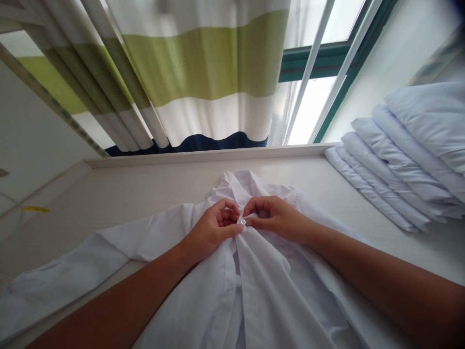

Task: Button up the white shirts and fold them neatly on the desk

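Clearly, the white shirt [269, 286] lies front side up on the pale table [145, 186], and everything else can be placed from it. Its collar [236, 188] points away from the person, towards the far edge, and one sleeve [109, 242] stretches out to the left. At the upper front of the shirt, just below the collar, both hands meet. The left hand [214, 223] has a narrow grip, thumb and forefinger pinching the cloth at the left side of a small clear button [243, 222]. The right hand [276, 218] pinches from the other side, its grip just as narrow, with thumb and forefinger closed on the fabric beside that button. Whether the button sits through its hole, I cannot tell. Below the hands, the two front edges of the shirt hang loosely apart, and a lower button [229, 290] shows on the left one.

To the right of the shirt, well apart from it, stands a stack of folded white garments [395, 160]. Beyond the shirt's collar, past the table, hangs a curtain [203, 63] with white, green and dark blue bands; a green-framed window [312, 55] shows beyond the shirt to the right.
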`<state>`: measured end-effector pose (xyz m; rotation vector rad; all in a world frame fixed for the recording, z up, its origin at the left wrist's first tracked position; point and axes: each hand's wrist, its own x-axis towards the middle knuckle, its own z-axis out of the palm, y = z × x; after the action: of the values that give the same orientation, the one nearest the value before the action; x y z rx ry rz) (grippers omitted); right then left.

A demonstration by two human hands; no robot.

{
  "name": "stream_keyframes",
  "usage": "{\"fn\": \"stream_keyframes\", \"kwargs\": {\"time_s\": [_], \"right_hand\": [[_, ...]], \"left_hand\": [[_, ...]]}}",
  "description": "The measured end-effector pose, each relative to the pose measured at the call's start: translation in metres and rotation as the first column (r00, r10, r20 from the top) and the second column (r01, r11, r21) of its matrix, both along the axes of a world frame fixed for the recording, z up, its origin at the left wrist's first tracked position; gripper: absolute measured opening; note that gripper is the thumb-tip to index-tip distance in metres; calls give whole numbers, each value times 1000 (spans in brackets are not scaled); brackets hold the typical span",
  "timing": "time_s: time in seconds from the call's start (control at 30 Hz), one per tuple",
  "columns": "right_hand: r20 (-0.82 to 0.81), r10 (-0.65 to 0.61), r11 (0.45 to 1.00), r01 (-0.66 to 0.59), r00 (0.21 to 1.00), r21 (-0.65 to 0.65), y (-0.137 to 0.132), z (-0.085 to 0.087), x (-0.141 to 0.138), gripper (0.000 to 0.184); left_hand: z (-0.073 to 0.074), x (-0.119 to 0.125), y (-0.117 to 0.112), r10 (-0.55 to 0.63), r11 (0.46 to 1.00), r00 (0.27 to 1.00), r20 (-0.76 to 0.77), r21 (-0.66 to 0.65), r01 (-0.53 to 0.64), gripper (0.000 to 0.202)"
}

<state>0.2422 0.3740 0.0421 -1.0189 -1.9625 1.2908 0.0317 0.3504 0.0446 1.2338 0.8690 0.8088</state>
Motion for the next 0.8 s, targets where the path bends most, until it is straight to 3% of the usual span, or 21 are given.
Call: {"fn": "stream_keyframes", "kwargs": {"time_s": [0.13, 0.23, 0.27, 0.33, 0.4, 0.47, 0.53, 0.63, 0.7, 0.8], "right_hand": [[-15, -68, 990, 69, 998, 125, -3, 1, 1, 15], [-89, -148, 884, 172, 985, 434, -15, 15, 0, 19], [-93, -93, 834, 129, 991, 537, -21, 23, 0, 19], [8, 165, 764, -133, 986, 631, -37, 38, -4, 17], [222, 446, 671, -488, 867, 559, -53, 48, -9, 17], [430, 556, 555, -703, 711, 445, -66, 51, -13, 19], [554, 534, 503, -767, 638, 398, -73, 47, -16, 26], [586, 491, 525, -756, 644, 391, -73, 39, -13, 33], [597, 472, 544, -747, 649, 382, -68, 35, -10, 28], [561, 548, 531, -777, 620, 340, -55, 30, -7, 18]], "left_hand": [[0, 0, 1, 18, 1000, 1000, 8, -3, -18, 35], [-1, 0, 2, 28, 1000, 1000, 10, 12, -28, 37], [-2, 0, 3, 26, 999, 1000, 11, 21, -27, 37], [-4, -1, 3, 19, 999, 1000, 12, 38, -19, 37], [-6, -1, 4, 13, 999, 1000, 13, 44, -13, 36], [-7, -1, 4, 12, 999, 1000, 8, 43, -13, 36], [-7, -1, 4, 13, 999, 1000, -4, 46, -13, 37], [-6, 1, 4, 22, 997, 999, -39, 69, -20, 39], [-5, 2, 4, 30, 996, 997, -76, 91, -23, 38], [0, 3, 4, 46, 987, 986, -159, 157, -21, 35]]}}
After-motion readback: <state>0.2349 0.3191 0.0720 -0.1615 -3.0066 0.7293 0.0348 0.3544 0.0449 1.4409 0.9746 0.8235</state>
